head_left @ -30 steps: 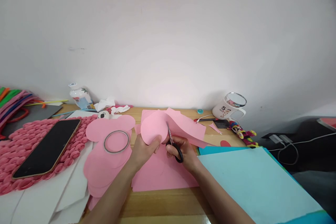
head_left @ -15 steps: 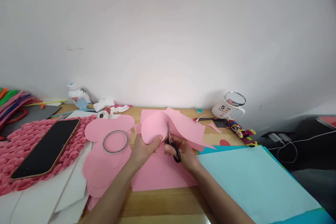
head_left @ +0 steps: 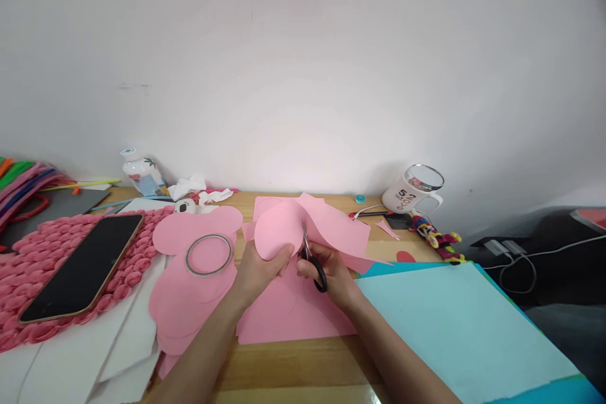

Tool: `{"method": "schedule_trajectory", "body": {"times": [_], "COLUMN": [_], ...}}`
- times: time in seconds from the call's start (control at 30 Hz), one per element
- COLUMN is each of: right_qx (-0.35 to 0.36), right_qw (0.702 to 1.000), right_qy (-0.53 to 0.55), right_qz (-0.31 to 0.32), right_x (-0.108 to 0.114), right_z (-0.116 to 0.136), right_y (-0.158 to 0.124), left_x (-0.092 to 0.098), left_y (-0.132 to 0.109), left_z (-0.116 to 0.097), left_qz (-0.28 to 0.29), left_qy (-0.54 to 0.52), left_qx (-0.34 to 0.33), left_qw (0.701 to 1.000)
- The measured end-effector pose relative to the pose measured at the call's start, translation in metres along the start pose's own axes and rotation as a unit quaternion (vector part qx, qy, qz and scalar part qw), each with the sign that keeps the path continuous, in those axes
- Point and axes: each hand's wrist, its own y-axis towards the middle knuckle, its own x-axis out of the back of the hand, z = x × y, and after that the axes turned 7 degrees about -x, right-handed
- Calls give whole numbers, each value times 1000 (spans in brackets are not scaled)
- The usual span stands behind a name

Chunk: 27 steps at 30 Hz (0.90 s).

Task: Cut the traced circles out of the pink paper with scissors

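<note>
My left hand (head_left: 262, 270) pinches a sheet of pink paper (head_left: 277, 227) with a rounded edge, thumb on top. In my right hand (head_left: 329, 271) is a pair of scissors (head_left: 315, 268) with black handles, its blades in the paper between the rounded part and a curling strip on the right. Beneath both hands lies a stack of pink paper (head_left: 298, 322). To the left are cut pink paper shapes (head_left: 184, 303) with rounded lobes, and a roll of tape (head_left: 209, 235) rests on them.
A phone (head_left: 85, 265) lies on a pink knitted mat (head_left: 42, 240) at left. Pale blue sheets (head_left: 454, 328) cover the right side. Along the wall stand a white bottle (head_left: 144, 175) and a mug (head_left: 409, 192), with a small figurine (head_left: 438, 240) beside the mug.
Almost nothing differs. The scissors' blades look slightly closer together, while both hands and the paper keep nearly the same place.
</note>
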Motion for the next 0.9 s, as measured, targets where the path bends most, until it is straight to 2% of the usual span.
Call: {"method": "schedule_trajectory", "body": {"times": [0.9], "right_qx": [-15], "right_qw": [1000], "right_qy": [3], "right_qz": [-11], "right_x": [0], "right_z": [-1], "right_y": [-1], "left_x": [2], "left_y": [3], "left_z": [7], "left_qz": [7], "left_qy": [10], "left_qx": [6], "left_qw": [1000]}}
